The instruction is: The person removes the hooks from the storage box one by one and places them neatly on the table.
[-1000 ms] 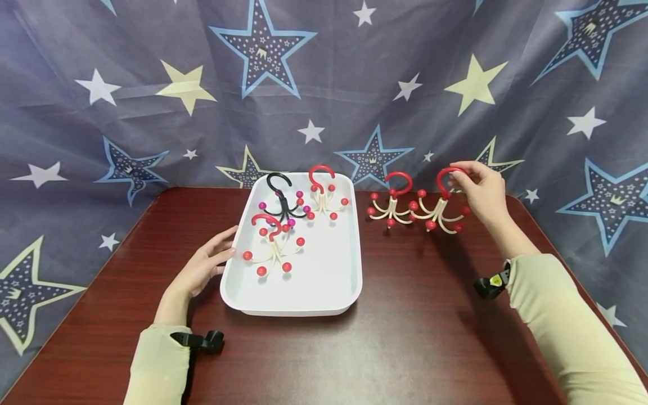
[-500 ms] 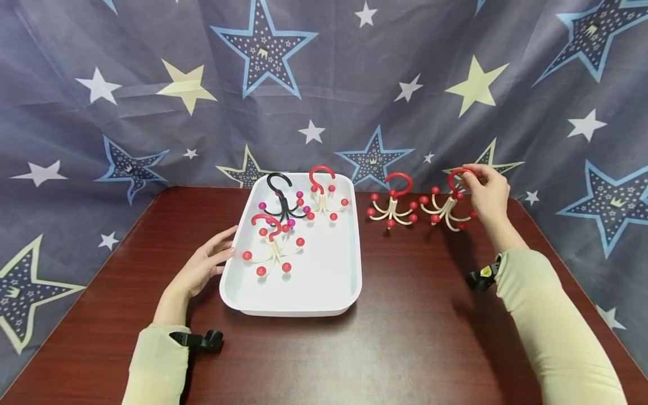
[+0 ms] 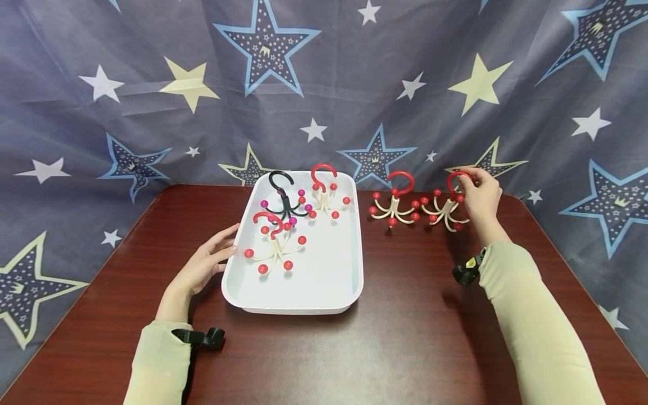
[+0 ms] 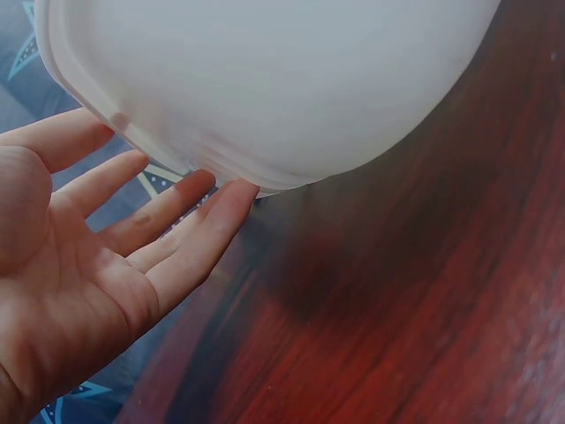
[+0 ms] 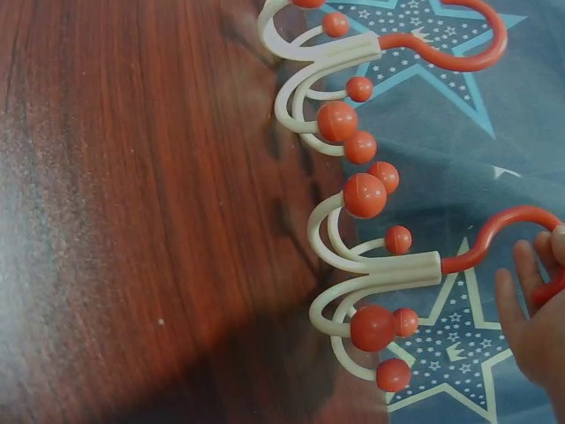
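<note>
My right hand pinches the red hook of a cream multi-prong hanger with red ball tips, at the table's back right. In the right wrist view, the fingers of that hand curl round the hook of this upright hanger; whether its prongs bear on the table I cannot tell. A matching hanger stands just left of it. My left hand touches the left rim of the white tray. Seen from the left wrist, its nearly straight fingers meet the tray's outer edge.
Inside the tray are a black hanger with magenta and red balls and two cream ones with red hooks, one at the front and one at the back. A star-patterned cloth hangs behind the dark wooden table.
My right hand has moved the hanger rightward, away from its neighbour, and slightly lower. The right forearm has swung left. My left hand and the tray hold their place.
</note>
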A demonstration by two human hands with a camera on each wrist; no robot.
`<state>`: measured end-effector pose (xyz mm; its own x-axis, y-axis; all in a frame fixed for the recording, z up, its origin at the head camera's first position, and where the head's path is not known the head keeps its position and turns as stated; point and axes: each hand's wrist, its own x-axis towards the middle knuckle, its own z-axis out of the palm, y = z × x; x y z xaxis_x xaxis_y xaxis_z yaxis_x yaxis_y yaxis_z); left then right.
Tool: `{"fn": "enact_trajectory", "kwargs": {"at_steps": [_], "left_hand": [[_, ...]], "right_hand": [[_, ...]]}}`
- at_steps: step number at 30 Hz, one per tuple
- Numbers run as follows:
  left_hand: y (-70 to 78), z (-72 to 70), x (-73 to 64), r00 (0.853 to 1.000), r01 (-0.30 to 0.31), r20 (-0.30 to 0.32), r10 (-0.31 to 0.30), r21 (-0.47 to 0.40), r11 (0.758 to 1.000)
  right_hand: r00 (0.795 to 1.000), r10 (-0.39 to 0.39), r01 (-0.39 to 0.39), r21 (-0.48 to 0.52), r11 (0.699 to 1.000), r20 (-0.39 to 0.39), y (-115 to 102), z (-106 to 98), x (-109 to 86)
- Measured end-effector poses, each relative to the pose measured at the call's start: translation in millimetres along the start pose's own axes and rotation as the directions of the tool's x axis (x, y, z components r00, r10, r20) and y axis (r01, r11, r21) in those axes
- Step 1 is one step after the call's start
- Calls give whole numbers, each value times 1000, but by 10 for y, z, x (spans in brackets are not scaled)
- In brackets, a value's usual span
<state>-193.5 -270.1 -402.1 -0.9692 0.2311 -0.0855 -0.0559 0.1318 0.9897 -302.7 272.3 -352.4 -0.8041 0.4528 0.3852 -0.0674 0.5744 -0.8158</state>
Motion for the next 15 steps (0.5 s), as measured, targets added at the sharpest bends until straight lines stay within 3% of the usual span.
{"fn": "enact_trajectory", "kwargs": {"at_steps": [8,15], "left_hand": [[95,47,-44,1000,9,4,-9,26,1000],[89,39,-38,1000,13,-2,-13,42,999]], "right_hand": [[999,41,-41,-37,998,-6,32,23,-14],[1000,3,-3,-33,999,9,27,6,-26]]}}
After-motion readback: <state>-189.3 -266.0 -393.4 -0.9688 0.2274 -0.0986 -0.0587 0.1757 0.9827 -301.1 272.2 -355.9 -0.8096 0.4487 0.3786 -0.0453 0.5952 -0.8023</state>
